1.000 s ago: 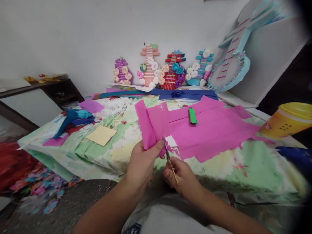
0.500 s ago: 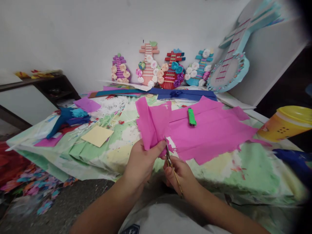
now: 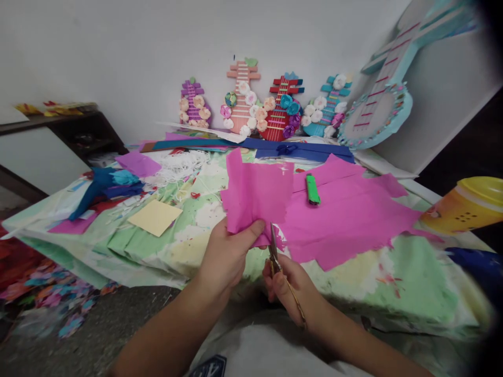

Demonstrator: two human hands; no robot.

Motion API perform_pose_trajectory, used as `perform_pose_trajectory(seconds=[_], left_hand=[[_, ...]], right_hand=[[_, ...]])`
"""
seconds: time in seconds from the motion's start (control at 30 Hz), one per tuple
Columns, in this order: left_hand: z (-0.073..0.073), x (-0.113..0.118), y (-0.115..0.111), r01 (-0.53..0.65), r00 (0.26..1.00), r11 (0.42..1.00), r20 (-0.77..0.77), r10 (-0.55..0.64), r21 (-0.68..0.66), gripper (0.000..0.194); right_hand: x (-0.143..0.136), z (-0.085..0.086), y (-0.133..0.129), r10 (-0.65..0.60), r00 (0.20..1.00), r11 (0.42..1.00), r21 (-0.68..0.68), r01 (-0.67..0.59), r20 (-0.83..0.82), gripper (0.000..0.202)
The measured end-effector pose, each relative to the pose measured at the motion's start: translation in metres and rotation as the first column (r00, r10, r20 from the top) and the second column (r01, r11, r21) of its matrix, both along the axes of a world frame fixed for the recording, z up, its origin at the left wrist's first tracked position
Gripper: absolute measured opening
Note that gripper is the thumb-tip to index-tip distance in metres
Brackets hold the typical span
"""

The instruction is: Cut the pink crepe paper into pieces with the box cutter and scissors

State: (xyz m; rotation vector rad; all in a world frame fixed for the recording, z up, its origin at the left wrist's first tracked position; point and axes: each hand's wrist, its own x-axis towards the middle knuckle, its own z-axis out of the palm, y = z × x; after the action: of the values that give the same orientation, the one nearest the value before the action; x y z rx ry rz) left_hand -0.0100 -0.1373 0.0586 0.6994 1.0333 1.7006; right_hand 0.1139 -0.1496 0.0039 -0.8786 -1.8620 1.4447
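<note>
My left hand (image 3: 230,254) pinches the lower edge of a piece of pink crepe paper (image 3: 261,191) between thumb and fingers, holding it upright over the table. My right hand (image 3: 293,285) grips a pair of small gold-handled scissors (image 3: 274,256). Their blades point up beside the paper's lower right edge, close to my left thumb. I cannot tell whether the blades touch the paper. Behind and to the right, a larger pink crepe paper sheet (image 3: 353,220) lies on the table. On it rests a small green object (image 3: 313,189) with a dark end.
Several decorated model instruments (image 3: 277,112) lean on the back wall. A large pale-blue one (image 3: 377,112) stands at right. A yellow tub (image 3: 466,207) sits on the right. At left lie a cream paper square (image 3: 155,217), white string (image 3: 184,165) and blue paper (image 3: 96,191).
The held pink paper has opened out wider and flatter to the right. My right hand and the scissors have dropped slightly. The view has shifted a little.
</note>
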Motion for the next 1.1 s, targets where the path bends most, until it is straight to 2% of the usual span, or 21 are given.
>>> perform_pose_trajectory(seconds=[0.17,0.4,0.63,0.97,1.1], left_hand=[[0.001,-0.001,0.003,-0.032,0.999,0.999,-0.032,0.033,0.019,0.017],[0.007,0.000,0.003,-0.137,0.990,0.988,0.025,0.136,0.065,0.020],[0.005,-0.001,0.006,-0.202,0.979,0.975,-0.012,0.204,0.095,0.020],[0.006,0.002,0.011,-0.217,0.976,0.974,-0.002,0.217,0.059,0.020],[0.004,0.003,0.013,-0.209,0.978,0.976,0.018,0.208,0.065,0.021]], right_hand=[[0.001,0.001,0.001,0.011,1.000,1.000,-0.024,-0.011,0.003,0.040],[-0.001,0.009,-0.001,0.020,1.000,1.000,-0.019,-0.020,0.010,0.038],[-0.006,0.002,0.001,-0.059,0.998,0.997,-0.052,0.061,0.038,0.040],[-0.005,-0.004,0.007,-0.071,0.997,0.995,-0.065,0.072,0.017,0.040],[-0.005,-0.006,0.009,-0.033,0.999,0.984,-0.179,0.026,-0.035,0.046]])
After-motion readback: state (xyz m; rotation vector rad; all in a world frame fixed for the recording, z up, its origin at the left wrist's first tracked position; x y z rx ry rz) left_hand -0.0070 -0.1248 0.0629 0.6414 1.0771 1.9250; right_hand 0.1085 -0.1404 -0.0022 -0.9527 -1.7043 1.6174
